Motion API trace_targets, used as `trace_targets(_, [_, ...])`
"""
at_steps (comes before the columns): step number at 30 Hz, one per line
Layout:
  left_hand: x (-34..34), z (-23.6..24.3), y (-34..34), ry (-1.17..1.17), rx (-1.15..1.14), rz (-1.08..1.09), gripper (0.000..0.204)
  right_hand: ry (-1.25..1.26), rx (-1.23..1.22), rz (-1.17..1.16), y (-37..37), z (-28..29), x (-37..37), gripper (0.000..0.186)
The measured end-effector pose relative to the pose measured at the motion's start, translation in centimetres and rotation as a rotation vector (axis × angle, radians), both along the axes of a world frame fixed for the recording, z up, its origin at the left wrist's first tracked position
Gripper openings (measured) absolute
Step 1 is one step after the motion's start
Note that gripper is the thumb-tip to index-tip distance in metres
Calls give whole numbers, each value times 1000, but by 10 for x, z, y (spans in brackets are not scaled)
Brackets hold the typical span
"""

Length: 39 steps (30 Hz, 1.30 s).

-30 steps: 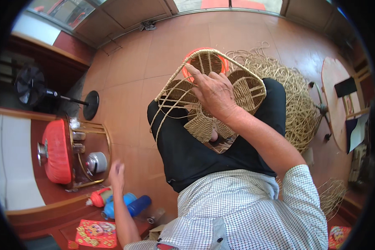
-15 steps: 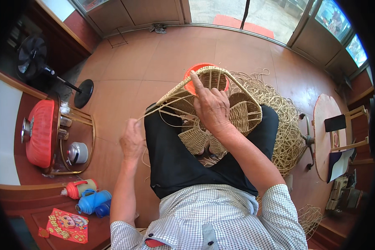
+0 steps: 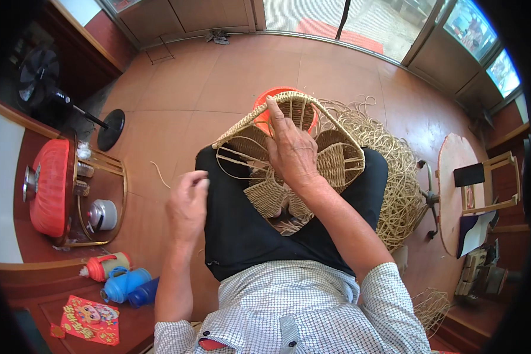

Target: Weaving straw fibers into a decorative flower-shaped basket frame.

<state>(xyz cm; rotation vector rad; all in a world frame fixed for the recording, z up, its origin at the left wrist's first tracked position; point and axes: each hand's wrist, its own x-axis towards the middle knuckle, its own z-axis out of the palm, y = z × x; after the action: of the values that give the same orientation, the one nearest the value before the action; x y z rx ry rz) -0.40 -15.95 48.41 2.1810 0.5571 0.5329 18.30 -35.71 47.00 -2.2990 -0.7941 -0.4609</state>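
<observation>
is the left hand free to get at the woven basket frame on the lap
Probably yes: the left hand hovers just left of the woven basket frame, nothing between them; only the right hand rests on it.

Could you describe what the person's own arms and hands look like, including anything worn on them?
Both forearms are bare. The left hand and the right hand wear no gloves, and no watch or ring can be made out. Short sleeves end above the elbows: the left sleeve and right sleeve belong to a white shirt with a fine dark check pattern.
</observation>
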Motion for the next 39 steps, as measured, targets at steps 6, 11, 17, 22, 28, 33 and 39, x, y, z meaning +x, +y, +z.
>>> trace_targets(6, [57,8,-68,-194,107,-247,12,466,501,111,-24,4,-5,58])
trace_targets(11, [101,-10,-84,-343,260,-295,15,737,655,125,-64,-1,2,36])
trace_targets(17, [129,-22,-92,-377,520,-406,19,839,786,171,-89,2,9,24])
trace_targets(22, [140,-21,-95,-355,450,-440,13,701,834,121,-94,19,19,18])
trace_targets(28, [149,-21,-106,-351,432,-364,11,526,847,90,-77,17,21,36])
trace_targets(33, [143,-23,-112,-301,524,-363,12,413,495,22,-83,5,6,52])
trace_targets(39, [138,-21,-115,-279,431,-399,15,166,175,73,-67,2,10,87])
